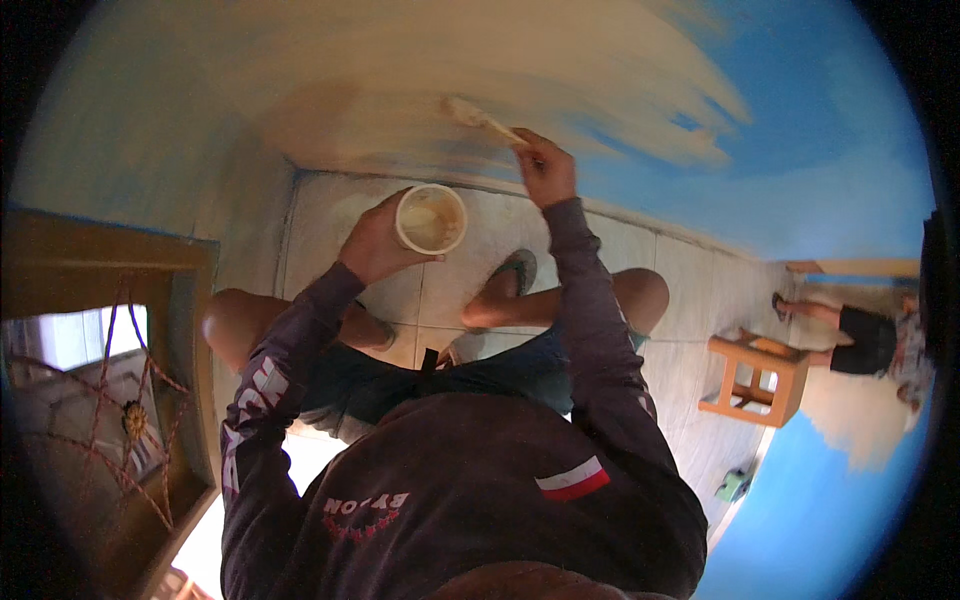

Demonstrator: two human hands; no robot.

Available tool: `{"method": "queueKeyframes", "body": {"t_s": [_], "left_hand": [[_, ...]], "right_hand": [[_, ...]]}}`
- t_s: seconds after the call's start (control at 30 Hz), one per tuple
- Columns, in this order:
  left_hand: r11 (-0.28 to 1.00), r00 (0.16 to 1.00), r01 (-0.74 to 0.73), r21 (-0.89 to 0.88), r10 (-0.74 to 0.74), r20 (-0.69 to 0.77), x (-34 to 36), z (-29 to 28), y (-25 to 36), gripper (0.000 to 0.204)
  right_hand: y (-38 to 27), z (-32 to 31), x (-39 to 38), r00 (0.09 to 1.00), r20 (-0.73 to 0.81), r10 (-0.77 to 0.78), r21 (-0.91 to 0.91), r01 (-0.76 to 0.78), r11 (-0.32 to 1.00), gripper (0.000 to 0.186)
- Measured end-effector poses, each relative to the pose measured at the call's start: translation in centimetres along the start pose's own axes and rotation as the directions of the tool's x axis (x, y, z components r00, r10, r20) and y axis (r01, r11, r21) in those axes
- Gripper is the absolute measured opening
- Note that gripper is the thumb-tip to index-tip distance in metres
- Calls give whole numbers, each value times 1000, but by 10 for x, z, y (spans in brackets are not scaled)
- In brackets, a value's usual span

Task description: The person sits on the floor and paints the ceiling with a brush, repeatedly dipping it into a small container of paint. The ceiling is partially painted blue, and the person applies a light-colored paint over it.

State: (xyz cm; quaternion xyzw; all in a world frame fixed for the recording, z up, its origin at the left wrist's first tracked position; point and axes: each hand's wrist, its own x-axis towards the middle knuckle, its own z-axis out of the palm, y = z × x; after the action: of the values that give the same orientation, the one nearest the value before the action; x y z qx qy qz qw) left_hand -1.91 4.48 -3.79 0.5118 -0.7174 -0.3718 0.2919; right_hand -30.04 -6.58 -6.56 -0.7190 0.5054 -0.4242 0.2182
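My left hand is wrapped round a white round tub with cream-coloured paint inside, held low over the tiled floor. In my right hand I grip the handle of a paintbrush. Its paint-covered bristles are at the wall in front of me, up and to the right of the tub; whether they press on it I cannot tell. Cream paint covers the left and middle of that wall, with streaky edges where it meets the blue part on the right.
A wooden stool stands to the right on the tiled floor. Beyond it is another person near a partly cream, partly blue wall. A small green object lies near that wall. At left is a wooden frame strung with cord.
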Motion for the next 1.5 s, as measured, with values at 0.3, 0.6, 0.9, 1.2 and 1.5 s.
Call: {"method": "queueKeyframes", "body": {"t_s": [0.3, 0.6, 0.9, 1.2, 1.5], "left_hand": [[998, 999, -44, -35, 43, -19, -1, -4, -2, 83], [998, 999, -19, -53, 21, 27, -1, -9, 0, 87], [999, 999, -24, -24, 25, 34, 1, -2, -7, 89], [997, 999, -32, -67, 34, 34, 1, 4, -22, 80], [999, 996, -24, -44, 27, 85, -2, 6, -14, 83]], "right_hand": [[133, -193, -42, 955, -171, 243, -158, -270, 950, 27], [193, -304, -137, 775, -562, 288, -510, -599, 617, 32], [27, -167, -109, 856, -321, 405, 151, -375, 914, 29], [-109, -76, -74, 931, 238, 277, 213, -329, 920, 17], [-121, -53, -75, 909, 328, 256, 143, -316, 938, 18]]}}
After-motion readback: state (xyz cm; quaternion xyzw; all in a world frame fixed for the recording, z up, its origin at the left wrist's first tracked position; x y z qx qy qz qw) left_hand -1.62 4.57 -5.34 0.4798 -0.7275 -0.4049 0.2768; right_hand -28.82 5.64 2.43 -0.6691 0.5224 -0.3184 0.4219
